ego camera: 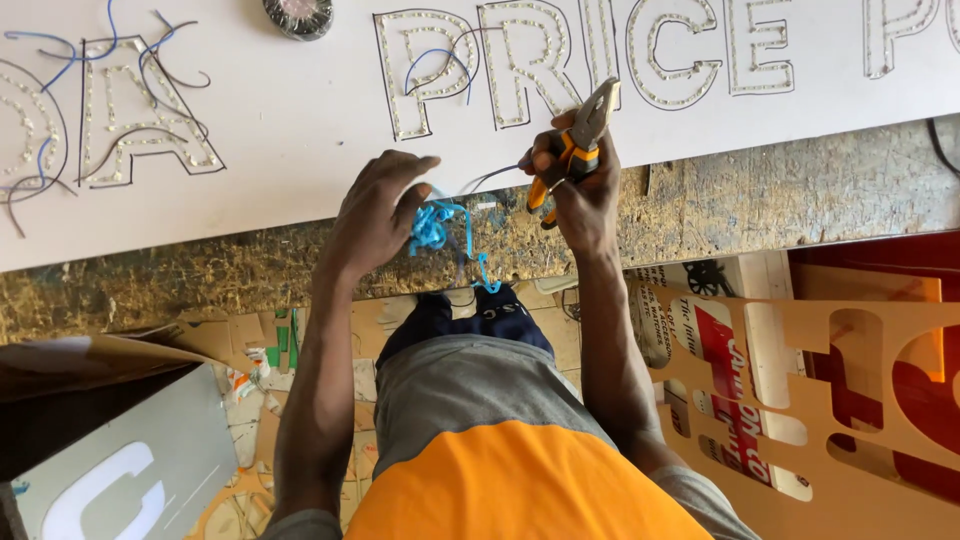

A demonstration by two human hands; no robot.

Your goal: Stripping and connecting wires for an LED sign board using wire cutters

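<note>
the left hand (378,212) is closed around a tangle of blue wire (437,228), which bunches just below the near edge of the white sign board (300,120) and trails a loop down toward the person's dark shorts. the right hand (580,195), just beside the wire and apart from the left, is clamped on the orange-and-black handles of a pair of pliers (578,140), whose metal nose overlaps the board's edge and points at the outlined letters studded with small lights. the board lies on a rough, worn desk (780,195). a roll of black tape (297,15) sits at the board's far edge.
</note>
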